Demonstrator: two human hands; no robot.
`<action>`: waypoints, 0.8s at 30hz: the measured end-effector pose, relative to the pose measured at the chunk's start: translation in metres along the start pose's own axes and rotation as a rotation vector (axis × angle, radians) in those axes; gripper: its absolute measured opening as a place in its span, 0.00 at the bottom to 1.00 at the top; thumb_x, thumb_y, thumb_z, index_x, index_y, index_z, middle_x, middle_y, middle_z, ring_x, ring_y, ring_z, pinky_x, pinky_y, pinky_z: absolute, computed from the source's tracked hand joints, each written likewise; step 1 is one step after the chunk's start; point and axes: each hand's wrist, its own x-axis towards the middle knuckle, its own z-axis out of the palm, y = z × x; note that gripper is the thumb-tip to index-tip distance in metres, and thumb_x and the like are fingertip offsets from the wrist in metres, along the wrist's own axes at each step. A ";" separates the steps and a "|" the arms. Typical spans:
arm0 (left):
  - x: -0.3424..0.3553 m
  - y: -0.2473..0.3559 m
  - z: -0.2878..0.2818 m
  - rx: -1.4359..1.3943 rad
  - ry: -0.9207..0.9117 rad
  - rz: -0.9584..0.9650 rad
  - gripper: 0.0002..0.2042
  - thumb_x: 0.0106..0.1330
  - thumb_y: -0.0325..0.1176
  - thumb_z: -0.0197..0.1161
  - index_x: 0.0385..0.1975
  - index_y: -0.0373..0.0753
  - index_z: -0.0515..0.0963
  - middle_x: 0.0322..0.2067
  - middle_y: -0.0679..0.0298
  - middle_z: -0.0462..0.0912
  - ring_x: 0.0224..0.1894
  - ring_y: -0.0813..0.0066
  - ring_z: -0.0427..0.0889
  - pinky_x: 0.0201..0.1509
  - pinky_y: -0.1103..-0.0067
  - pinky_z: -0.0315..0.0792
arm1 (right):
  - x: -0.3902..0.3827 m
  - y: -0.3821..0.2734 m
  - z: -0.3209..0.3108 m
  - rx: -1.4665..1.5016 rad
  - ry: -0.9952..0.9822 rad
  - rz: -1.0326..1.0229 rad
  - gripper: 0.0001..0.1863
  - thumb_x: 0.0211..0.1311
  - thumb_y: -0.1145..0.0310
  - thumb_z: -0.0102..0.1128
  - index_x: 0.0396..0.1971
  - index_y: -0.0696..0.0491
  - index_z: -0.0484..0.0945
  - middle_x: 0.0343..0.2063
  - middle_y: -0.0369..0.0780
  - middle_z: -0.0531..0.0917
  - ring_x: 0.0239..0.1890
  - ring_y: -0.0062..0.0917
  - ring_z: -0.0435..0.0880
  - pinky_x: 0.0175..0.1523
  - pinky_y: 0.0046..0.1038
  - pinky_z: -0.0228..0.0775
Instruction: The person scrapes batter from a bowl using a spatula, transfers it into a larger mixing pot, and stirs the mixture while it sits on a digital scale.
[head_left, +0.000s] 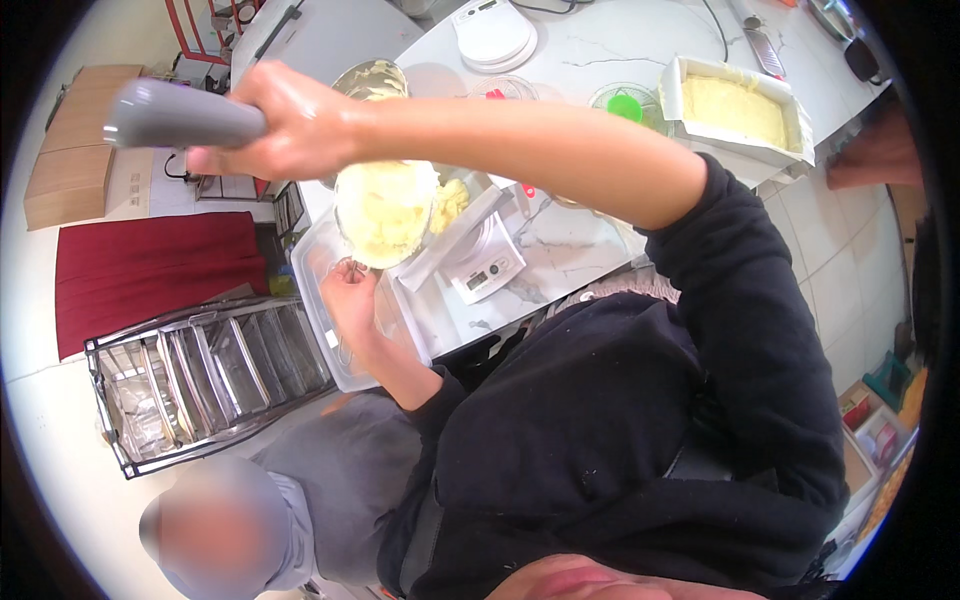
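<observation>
Bowl [347, 248] holding a heap of pale yellow batter [390, 212] sits left of the frame's upper middle, just under the raised forearm and against a paper-lined tin [450, 246]. The work looks partway along: some batter lies in that tin, but a good deal remains in the bowl. Another lined tin [689, 118] at the upper right appears finished as to filling, its batter spread fairly level.

The bowl's mouth faces the camera; its outline is longer up and down the frame than across, though its exact tilt cannot be told. A metal rim [388, 68] smeared with batter shows above the forearm; whether it belongs to the same bowl is unclear.

At the bowl's lower edge, the left hand [352, 300] has its fingers bent and gathered; how firmly they grip is hidden. The right hand [297, 122], at the upper left, has its fingers wrapped closely round a thick grey handle [185, 113]. The handle lies almost level, free end toward the left edge; its working end is out of sight.

Farther out, a white scale [487, 277] rests on the marbled surface [570, 235] beside the nearer tin, a clear plastic tub [398, 335] lies below the bowl, and another person [340, 450] is at the lower left.
</observation>
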 end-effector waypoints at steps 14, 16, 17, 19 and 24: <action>-0.005 -0.003 0.002 -0.075 0.011 0.003 0.07 0.42 0.23 0.62 0.21 0.30 0.72 0.12 0.76 0.62 0.16 0.91 0.57 0.18 0.91 0.51 | -0.001 0.002 0.006 0.044 -0.092 -0.066 0.19 0.47 0.63 0.58 0.07 0.59 0.66 0.05 0.33 0.62 0.11 0.15 0.59 0.17 0.22 0.52; -0.006 0.000 0.005 -0.147 0.023 0.024 0.07 0.42 0.23 0.62 0.21 0.30 0.72 0.12 0.76 0.63 0.15 0.91 0.57 0.18 0.91 0.51 | -0.012 0.017 0.007 0.277 0.004 0.050 0.17 0.47 0.66 0.57 0.07 0.58 0.67 0.06 0.31 0.63 0.12 0.14 0.60 0.18 0.21 0.53; -0.006 0.001 0.006 -0.091 -0.005 0.002 0.07 0.42 0.23 0.62 0.21 0.30 0.72 0.12 0.75 0.64 0.15 0.91 0.58 0.18 0.91 0.52 | -0.015 0.021 0.008 0.299 0.006 0.085 0.16 0.49 0.67 0.56 0.08 0.57 0.67 0.07 0.30 0.64 0.13 0.13 0.60 0.19 0.20 0.53; -0.004 0.003 0.007 -0.035 -0.036 -0.017 0.07 0.42 0.23 0.62 0.21 0.30 0.72 0.12 0.75 0.65 0.15 0.91 0.59 0.18 0.90 0.53 | -0.019 0.029 0.016 0.340 -0.004 0.050 0.16 0.49 0.67 0.57 0.08 0.57 0.67 0.07 0.30 0.63 0.13 0.12 0.60 0.19 0.20 0.52; -0.004 0.002 0.009 0.062 -0.034 -0.051 0.08 0.41 0.25 0.63 0.19 0.31 0.71 0.12 0.74 0.66 0.15 0.90 0.60 0.17 0.89 0.53 | -0.018 -0.003 0.021 0.378 -0.161 0.086 0.16 0.49 0.64 0.57 0.09 0.57 0.69 0.08 0.31 0.64 0.15 0.12 0.60 0.20 0.20 0.53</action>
